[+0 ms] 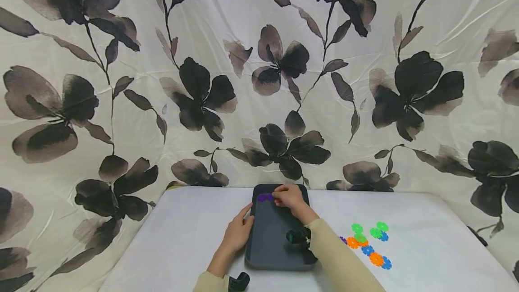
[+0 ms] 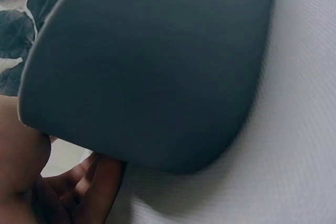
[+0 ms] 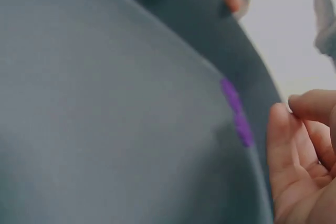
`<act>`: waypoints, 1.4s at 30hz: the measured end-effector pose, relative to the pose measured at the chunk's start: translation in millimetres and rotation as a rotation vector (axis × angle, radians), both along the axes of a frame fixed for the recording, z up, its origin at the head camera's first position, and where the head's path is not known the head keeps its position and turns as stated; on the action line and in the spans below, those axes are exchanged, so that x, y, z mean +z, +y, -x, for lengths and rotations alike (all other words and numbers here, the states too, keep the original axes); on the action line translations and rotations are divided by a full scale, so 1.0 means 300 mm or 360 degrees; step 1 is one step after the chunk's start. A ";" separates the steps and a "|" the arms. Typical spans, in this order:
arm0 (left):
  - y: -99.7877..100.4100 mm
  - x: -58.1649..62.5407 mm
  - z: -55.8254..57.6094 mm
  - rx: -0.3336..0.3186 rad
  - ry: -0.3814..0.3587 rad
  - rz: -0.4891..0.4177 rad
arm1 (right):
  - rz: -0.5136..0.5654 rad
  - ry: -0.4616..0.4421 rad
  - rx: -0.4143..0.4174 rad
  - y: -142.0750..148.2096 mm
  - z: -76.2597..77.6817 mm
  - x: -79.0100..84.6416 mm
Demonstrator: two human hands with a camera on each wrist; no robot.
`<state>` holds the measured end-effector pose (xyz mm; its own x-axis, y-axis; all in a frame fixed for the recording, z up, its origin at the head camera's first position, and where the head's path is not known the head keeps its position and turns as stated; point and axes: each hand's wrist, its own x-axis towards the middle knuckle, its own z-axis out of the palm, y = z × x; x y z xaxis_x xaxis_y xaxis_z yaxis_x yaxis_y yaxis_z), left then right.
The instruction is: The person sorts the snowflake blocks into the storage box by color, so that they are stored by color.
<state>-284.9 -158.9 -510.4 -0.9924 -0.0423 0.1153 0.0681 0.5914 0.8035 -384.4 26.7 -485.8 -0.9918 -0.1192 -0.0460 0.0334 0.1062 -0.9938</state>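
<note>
A dark grey tray (image 1: pixel 275 242) lies on the white table. My left hand (image 1: pixel 237 233) holds its left side, with the thumb at the rim and several fingers (image 2: pixel 102 187) curled against the outer wall in the left wrist view. My right hand (image 1: pixel 289 196) hovers over the tray's far end, thumb and forefinger close together; no piece shows between them in the right wrist view. Two flower-shaped purple pieces (image 3: pixel 237 113) lie side by side along the far edge inside the tray, just left of the right fingertips.
Right of the tray lie several loose flower-shaped pieces: green (image 1: pixel 357 228), orange (image 1: pixel 376 259) and blue (image 1: pixel 367 250), some overlapping. A purple piece (image 1: pixel 343 240) is partly hidden by the right sleeve. A floral curtain (image 1: pixel 243 102) hangs behind the table.
</note>
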 end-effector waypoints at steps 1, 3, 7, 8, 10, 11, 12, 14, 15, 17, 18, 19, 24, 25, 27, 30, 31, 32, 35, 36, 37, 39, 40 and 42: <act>0.001 -0.002 0.001 0.0001 0.0000 -0.0004 | -0.0007 -0.0002 0.0022 0.012 -0.004 0.013; 0.002 -0.008 0.005 0.0007 0.0003 -0.0011 | -0.0020 0.0001 0.0056 0.036 -0.012 0.036; 0.000 -0.020 0.007 0.0017 -0.0004 -0.0012 | -0.0032 0.0009 0.0082 0.085 -0.035 0.089; -0.001 -0.022 0.007 0.0016 -0.0009 -0.0015 | -0.0035 0.0011 0.0077 0.097 -0.041 0.102; -0.001 -0.024 0.007 0.0017 -0.0020 -0.0017 | -0.0046 0.0020 0.0076 0.123 -0.055 0.127; -0.001 -0.023 0.007 0.0024 -0.0031 -0.0026 | -0.0056 0.0024 0.0080 0.137 -0.063 0.139; -0.001 -0.022 0.006 0.0018 -0.0023 -0.0022 | -0.0063 0.0023 0.0081 0.150 -0.071 0.150; 0.000 -0.018 0.004 0.0020 -0.0027 -0.0026 | -0.0078 0.0026 0.0097 0.177 -0.089 0.171; 0.000 -0.016 0.003 0.0019 -0.0026 -0.0026 | -0.0083 0.0032 0.0108 0.192 -0.098 0.180; -0.001 -0.012 0.003 0.0009 -0.0023 -0.0027 | -0.0098 0.0039 0.0123 0.222 -0.116 0.196; -0.002 -0.011 0.003 0.0005 -0.0023 -0.0024 | -0.0105 0.0041 0.0126 0.237 -0.126 0.202; -0.003 -0.010 0.005 0.0008 -0.0033 -0.0031 | -0.0112 0.0042 0.0132 0.252 -0.136 0.207; -0.011 -0.010 0.010 0.0017 -0.0047 -0.0029 | -0.0177 0.0031 0.0142 0.321 -0.191 0.229; -0.012 -0.011 0.010 0.0019 -0.0052 -0.0026 | -0.0192 0.0029 0.0147 0.335 -0.201 0.230; -0.013 -0.013 0.010 0.0023 -0.0062 -0.0018 | -0.0221 0.0029 0.0146 0.363 -0.221 0.230; -0.011 -0.012 0.009 0.0023 -0.0074 -0.0010 | -0.0254 0.0023 0.0124 0.403 -0.247 0.224; -0.010 -0.012 0.009 0.0021 -0.0071 -0.0007 | -0.0266 0.0026 0.0118 0.416 -0.257 0.222; -0.008 -0.010 0.009 0.0020 -0.0069 -0.0008 | -0.0281 0.0029 0.0108 0.428 -0.266 0.220; -0.003 -0.007 0.010 0.0012 -0.0073 -0.0011 | -0.0333 0.0021 0.0072 0.460 -0.292 0.210; -0.001 -0.006 0.011 0.0008 -0.0075 -0.0010 | -0.0348 0.0016 0.0058 0.471 -0.299 0.205; 0.000 -0.006 0.011 0.0003 -0.0074 -0.0006 | -0.0366 0.0013 0.0043 0.482 -0.306 0.199; 0.001 -0.005 0.013 0.0007 -0.0079 -0.0008 | -0.0389 -0.0008 0.0015 0.502 -0.321 0.185; 0.001 -0.005 0.013 0.0012 -0.0080 -0.0006 | -0.0396 -0.0024 0.0003 0.511 -0.327 0.178; 0.001 -0.004 0.013 0.0017 -0.0080 -0.0003 | -0.0401 -0.0052 -0.0014 0.529 -0.340 0.166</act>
